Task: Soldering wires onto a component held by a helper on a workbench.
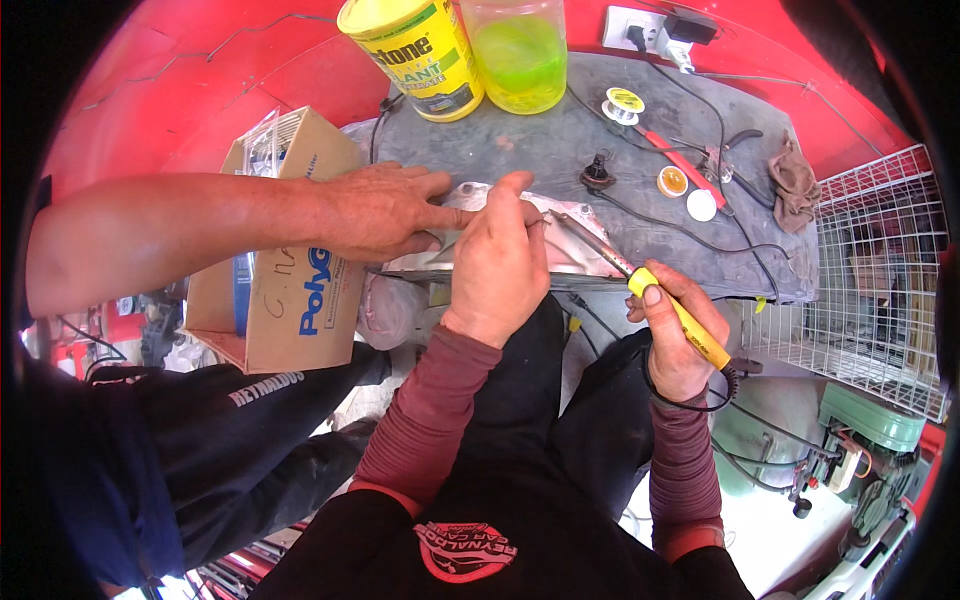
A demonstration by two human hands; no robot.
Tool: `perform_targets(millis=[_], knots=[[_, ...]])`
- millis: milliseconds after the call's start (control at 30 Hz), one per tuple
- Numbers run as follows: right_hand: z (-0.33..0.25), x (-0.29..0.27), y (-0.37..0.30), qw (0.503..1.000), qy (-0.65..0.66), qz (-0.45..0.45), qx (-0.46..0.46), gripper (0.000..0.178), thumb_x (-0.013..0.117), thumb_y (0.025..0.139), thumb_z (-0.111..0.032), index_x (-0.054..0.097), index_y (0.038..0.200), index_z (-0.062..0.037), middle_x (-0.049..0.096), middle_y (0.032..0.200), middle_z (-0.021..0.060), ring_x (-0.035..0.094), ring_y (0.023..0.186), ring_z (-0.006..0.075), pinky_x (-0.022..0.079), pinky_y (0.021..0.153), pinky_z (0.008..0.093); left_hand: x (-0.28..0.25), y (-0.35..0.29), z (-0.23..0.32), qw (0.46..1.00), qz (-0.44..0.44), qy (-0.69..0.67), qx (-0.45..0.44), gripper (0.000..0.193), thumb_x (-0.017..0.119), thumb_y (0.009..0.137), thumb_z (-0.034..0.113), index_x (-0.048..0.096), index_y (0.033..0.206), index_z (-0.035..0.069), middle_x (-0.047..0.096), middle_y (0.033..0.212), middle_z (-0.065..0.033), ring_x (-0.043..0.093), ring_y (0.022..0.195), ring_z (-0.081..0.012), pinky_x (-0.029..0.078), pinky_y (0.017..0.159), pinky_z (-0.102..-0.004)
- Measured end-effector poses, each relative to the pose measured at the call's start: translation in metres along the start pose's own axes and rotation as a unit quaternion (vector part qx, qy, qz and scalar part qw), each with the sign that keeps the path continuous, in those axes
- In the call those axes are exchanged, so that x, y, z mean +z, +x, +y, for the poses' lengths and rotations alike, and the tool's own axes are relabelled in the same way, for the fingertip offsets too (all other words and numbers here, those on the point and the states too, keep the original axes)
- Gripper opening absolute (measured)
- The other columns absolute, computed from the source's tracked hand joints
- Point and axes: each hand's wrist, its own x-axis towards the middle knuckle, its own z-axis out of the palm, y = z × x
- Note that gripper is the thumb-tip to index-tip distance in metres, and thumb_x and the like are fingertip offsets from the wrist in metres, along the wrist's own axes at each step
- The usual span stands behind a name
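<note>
My right hand (680, 335) grips a soldering iron (642, 283) by its yellow handle, its metal shaft slanting up and left. The iron's tip is close to the fingers of my left hand (503, 265). That left hand is closed in a pinch above a pale, clear-looking plastic part (585, 248); what it pinches is too small to make out. From the left, another person's hand (390, 212) rests on the same part, a finger reaching toward my left hand. The part lies at the near edge of the grey worktop (540, 150).
Behind stand a yellow tub (425, 75) and a container of green liquid (515, 65). At right lie a solder spool (622, 106), a small amber-filled tin (672, 181), a black corded socket (598, 172) and a rag (794, 185). A cardboard box (335, 270) and wire rack (850, 290) flank the worktop.
</note>
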Motion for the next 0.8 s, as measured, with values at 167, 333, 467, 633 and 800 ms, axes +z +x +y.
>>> perform_targets(millis=[167,333,467,633,800], knots=[[-0.0025,-0.0009,0.0002,0.999,-0.029,-0.015,0.001,0.027,0.066,0.096,-0.009,0.068,0.115,0.0111,0.072,0.095,0.0179,0.069,0.072,0.0186,0.055,0.068,0.0280,-0.0011,-0.0004,0.0004,1.000,-0.010,-0.012,-0.017,0.052,0.068,0.083,-0.008,0.051,0.131,-0.001,0.069,0.087,-0.0088,0.069,0.077,-0.0250,0.055,0.072,-0.0360],[-0.0007,-0.0012,0.0004,1.000,-0.016,-0.008,0.007,0.025,0.068,0.094,-0.007,0.069,0.114,0.0097,0.072,0.094,0.0157,0.068,0.071,0.0162,0.054,0.067,0.0268,-0.0003,0.0002,0.0008,1.000,-0.011,-0.013,-0.020,0.052,0.068,0.083,-0.008,0.051,0.131,-0.001,0.068,0.086,-0.0085,0.069,0.077,-0.0249,0.055,0.071,-0.0359],[0.0004,-0.0003,0.0004,1.000,0.000,-0.001,0.007,0.024,0.070,0.093,-0.005,0.071,0.112,0.0084,0.073,0.094,0.0136,0.067,0.069,0.0137,0.053,0.065,0.0255,-0.0004,0.0003,0.0011,1.000,-0.010,-0.009,-0.022,0.053,0.068,0.082,-0.008,0.051,0.132,-0.001,0.068,0.086,-0.0086,0.069,0.078,-0.0250,0.055,0.072,-0.0365],[0.0013,-0.0005,0.0003,1.000,0.001,0.001,0.001,0.023,0.070,0.093,-0.004,0.071,0.112,0.0083,0.073,0.094,0.0136,0.067,0.069,0.0137,0.053,0.065,0.0254,-0.0008,0.0016,0.0026,0.999,-0.019,-0.013,-0.030,0.053,0.067,0.082,-0.008,0.050,0.132,-0.001,0.068,0.087,-0.0091,0.069,0.078,-0.0257,0.055,0.072,-0.0372],[-0.0013,-0.0032,0.0008,0.999,-0.029,-0.019,0.005,0.027,0.066,0.096,-0.008,0.068,0.115,0.0109,0.072,0.095,0.0175,0.069,0.073,0.0185,0.055,0.069,0.0282,-0.0018,0.0027,0.0064,0.999,-0.031,-0.019,-0.034,0.053,0.066,0.083,-0.009,0.048,0.132,-0.002,0.066,0.083,-0.0109,0.068,0.083,-0.0326,0.054,0.075,-0.0419]])
